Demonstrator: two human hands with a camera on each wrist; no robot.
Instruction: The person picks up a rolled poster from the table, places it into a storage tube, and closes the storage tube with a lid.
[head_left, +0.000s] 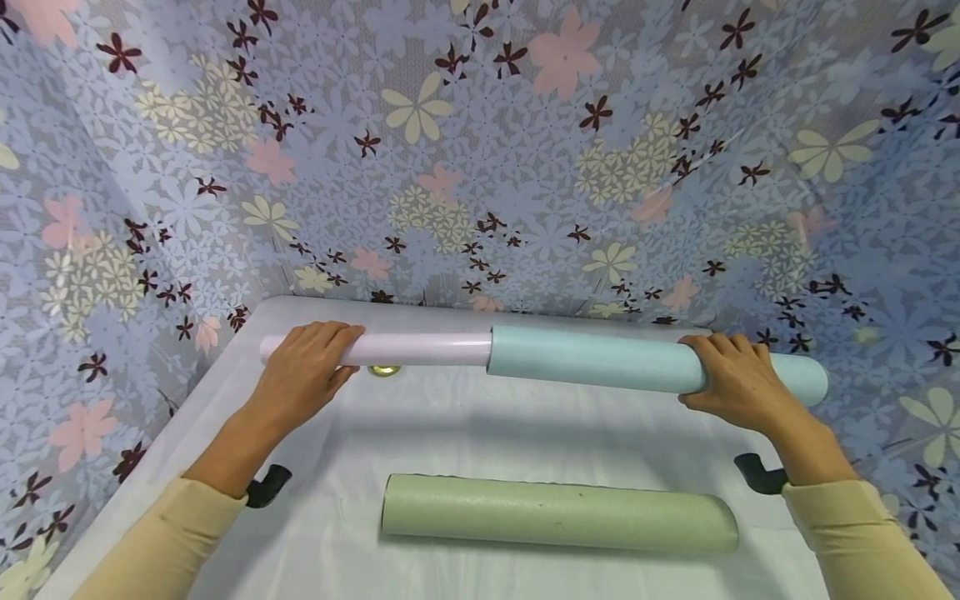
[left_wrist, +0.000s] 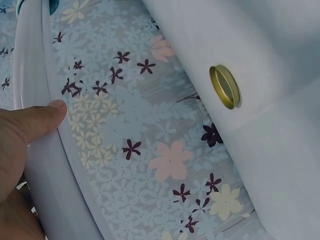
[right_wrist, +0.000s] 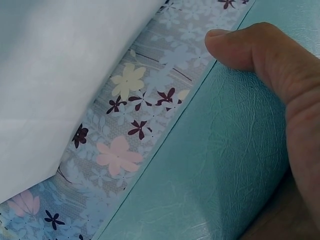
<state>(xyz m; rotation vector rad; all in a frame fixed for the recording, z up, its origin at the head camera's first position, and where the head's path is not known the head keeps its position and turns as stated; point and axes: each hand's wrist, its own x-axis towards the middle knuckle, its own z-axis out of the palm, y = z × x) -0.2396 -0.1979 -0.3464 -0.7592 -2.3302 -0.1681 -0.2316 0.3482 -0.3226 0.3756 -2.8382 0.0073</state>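
My left hand point(head_left: 309, 367) grips a thin pale lilac roll point(head_left: 427, 349) near its left end, the thumb lying along it in the left wrist view. The roll's other end runs inside a wider light blue roll point(head_left: 592, 358), which my right hand point(head_left: 735, 379) grips toward its right end. Both are held level, above the far part of the table. In the right wrist view the blue roll point(right_wrist: 200, 155) shows a creased, leather-like surface and a long free edge under the thumb. A green roll point(head_left: 558, 512) lies on the table nearer to me, touched by neither hand.
A white-covered table point(head_left: 345, 450) spreads below the hands. A gold ring-shaped lid point(left_wrist: 225, 86) lies near its far edge, partly behind the lilac roll in the head view. Flowered cloth point(head_left: 480, 167) hangs around the table. Black curved pieces sit by each wrist.
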